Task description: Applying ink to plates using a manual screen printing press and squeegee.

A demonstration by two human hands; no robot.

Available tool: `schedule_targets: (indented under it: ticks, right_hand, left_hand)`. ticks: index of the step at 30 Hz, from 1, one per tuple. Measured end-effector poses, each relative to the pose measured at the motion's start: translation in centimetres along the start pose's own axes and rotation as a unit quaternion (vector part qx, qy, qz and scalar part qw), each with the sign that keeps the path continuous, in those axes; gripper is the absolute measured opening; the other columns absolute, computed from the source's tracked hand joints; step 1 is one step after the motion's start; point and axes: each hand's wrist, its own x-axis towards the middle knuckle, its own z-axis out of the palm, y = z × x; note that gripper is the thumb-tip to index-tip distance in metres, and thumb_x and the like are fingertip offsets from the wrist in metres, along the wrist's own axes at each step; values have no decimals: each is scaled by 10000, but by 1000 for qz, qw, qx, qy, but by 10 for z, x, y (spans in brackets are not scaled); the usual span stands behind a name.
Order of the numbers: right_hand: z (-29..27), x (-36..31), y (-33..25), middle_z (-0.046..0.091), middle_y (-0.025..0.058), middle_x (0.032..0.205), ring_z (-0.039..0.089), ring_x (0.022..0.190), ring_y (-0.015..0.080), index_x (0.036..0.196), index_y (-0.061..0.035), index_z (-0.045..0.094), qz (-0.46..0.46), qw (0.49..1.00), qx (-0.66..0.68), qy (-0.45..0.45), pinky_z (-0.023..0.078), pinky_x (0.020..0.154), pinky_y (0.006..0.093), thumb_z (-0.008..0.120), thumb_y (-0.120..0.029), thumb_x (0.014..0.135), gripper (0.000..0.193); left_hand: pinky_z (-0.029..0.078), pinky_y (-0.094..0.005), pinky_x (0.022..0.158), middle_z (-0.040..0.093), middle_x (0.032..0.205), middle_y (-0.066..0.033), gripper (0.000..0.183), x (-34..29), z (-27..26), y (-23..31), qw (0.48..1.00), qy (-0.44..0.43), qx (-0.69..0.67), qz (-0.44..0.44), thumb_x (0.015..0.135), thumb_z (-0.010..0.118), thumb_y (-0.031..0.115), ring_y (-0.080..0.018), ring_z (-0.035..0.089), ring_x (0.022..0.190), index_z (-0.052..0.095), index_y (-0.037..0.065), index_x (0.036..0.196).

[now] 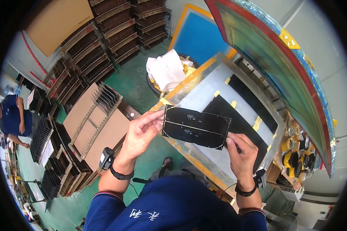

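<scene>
A thin black circuit board panel with two rounded halves and small light marks is held up in front of me. My left hand pinches its left edge between thumb and fingers. At the lower right corner, my right hand grips it the same way. Beneath and beyond the panel lies a pale printing table, with black sheets fixed on it by strips of yellow tape.
A red-edged screen frame stands raised over the table's right side. Slotted racks holding thin boards stand at left. A bin of white paper sits beyond the table. Tape rolls are stacked at right. Another person is at far left.
</scene>
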Motion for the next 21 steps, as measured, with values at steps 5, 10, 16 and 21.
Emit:
schedule_targets:
  ticks: [5, 10, 16, 21]
  right_hand:
    - [5, 0, -4, 678, 94, 833, 620, 721, 128, 1001, 52, 702, -11, 1000, 3, -6, 482, 651, 229, 681, 36, 857, 146]
    - [8, 3, -7, 678, 95, 843, 623, 711, 121, 1012, 55, 700, -10, 1000, 2, -10, 491, 647, 227, 679, 30, 863, 153]
    - [14, 2, 0, 687, 113, 823, 595, 633, 115, 990, 42, 713, -19, 1000, 16, 2, 459, 568, 228, 687, 37, 845, 148]
    - [17, 3, -2, 686, 110, 820, 591, 630, 113, 986, 42, 715, -16, 1000, 20, -6, 456, 563, 228, 687, 35, 842, 147]
  left_hand:
    - [474, -273, 891, 593, 1135, -68, 359, -4, -6, 4, 1000, 3, -3, 12, 949, 588, 40, -131, 581, 1010, 581, -42, 1298]
    - [480, -280, 825, 613, 1084, -74, 348, -4, -11, 3, 1000, 7, -1, 10, 931, 570, -34, -142, 582, 957, 601, -41, 1278]
    - [493, -281, 864, 604, 1119, -85, 356, -6, -16, 6, 1000, -11, -9, -18, 955, 573, 33, -143, 595, 994, 565, -80, 1292]
    - [500, -281, 856, 608, 1133, -88, 355, -10, -20, 6, 1000, -11, -10, -25, 957, 568, 32, -143, 596, 1014, 563, -76, 1295]
